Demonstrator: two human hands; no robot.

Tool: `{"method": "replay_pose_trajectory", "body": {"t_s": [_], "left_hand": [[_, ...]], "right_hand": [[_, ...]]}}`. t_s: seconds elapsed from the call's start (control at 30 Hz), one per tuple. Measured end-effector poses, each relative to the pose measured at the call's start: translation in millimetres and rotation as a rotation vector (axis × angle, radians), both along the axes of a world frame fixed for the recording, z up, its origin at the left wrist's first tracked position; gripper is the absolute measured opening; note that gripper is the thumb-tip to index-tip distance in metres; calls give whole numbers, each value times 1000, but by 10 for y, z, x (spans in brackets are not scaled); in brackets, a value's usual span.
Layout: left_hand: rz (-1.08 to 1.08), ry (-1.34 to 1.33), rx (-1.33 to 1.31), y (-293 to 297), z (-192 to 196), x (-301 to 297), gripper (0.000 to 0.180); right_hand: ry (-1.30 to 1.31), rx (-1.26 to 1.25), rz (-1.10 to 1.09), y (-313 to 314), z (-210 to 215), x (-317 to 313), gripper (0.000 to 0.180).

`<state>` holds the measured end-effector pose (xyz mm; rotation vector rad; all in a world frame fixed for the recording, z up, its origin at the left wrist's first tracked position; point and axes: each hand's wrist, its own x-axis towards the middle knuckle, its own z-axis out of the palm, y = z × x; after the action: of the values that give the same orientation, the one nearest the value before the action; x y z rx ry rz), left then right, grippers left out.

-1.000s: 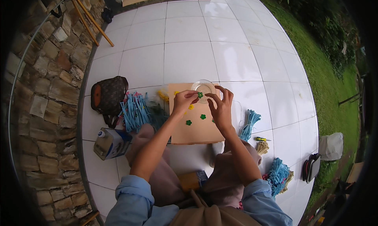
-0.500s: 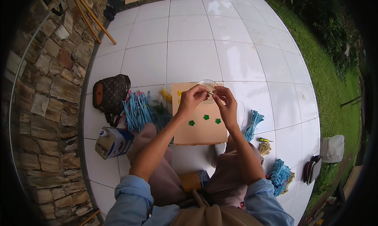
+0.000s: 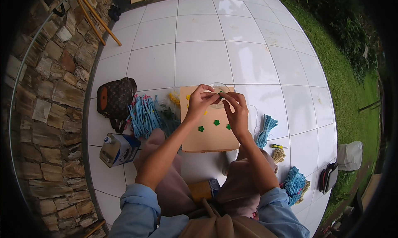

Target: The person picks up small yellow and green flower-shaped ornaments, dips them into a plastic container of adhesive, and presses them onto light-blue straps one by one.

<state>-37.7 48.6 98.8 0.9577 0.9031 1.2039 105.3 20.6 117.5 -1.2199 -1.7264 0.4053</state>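
Observation:
Both my hands meet above the far part of a tan board (image 3: 209, 142) lying across my lap area. My left hand (image 3: 201, 103) pinches a small green piece (image 3: 222, 95) at its fingertips. From the other side, my right hand (image 3: 236, 108) closes its thumb and fingers on the same piece, whose outline is mostly covered. Three green flower-shaped pieces, including a middle one (image 3: 216, 122), lie on the board nearer to me. Yellow flower pieces (image 3: 188, 97) show by my left hand, partly hidden. Behind my fingers sits a clear round dish (image 3: 216, 86).
Left of the board are blue stem bundles (image 3: 144, 115), a brown patterned bag (image 3: 117, 99) and a metal can (image 3: 120, 149). To the right lie more blue bundles (image 3: 266, 130), a yellow-and-black screwdriver (image 3: 278, 146) and a blue heap (image 3: 295, 182). A stone wall (image 3: 49, 134) borders the left.
My hands have turned slightly, and the fingertips now press closer together over the green piece. My right hand has shifted a little left, partly covering the rightmost green flower.

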Motion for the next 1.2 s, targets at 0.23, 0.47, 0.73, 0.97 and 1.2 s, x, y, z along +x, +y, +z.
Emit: {"method": "replay_pose_trajectory", "body": {"t_s": [0.23, 0.47, 0.73, 0.97, 1.2], "left_hand": [[25, -68, -35, -24, 50, -19, 22], [30, -110, 11, -28, 69, -27, 23], [121, -41, 150, -80, 21, 8, 31], [165, -29, 200, -130, -5, 77, 33], [171, -62, 173, -131, 6, 84, 33]], "right_hand": [[-92, 91, 3, 10, 38, -14, 30], [-46, 70, -5, 4, 57, -46, 30], [-79, 138, 17, 26, -18, -79, 28], [-119, 215, 46, 48, 37, -42, 22], [-245, 320, 60, 74, 48, 5, 22]]}}
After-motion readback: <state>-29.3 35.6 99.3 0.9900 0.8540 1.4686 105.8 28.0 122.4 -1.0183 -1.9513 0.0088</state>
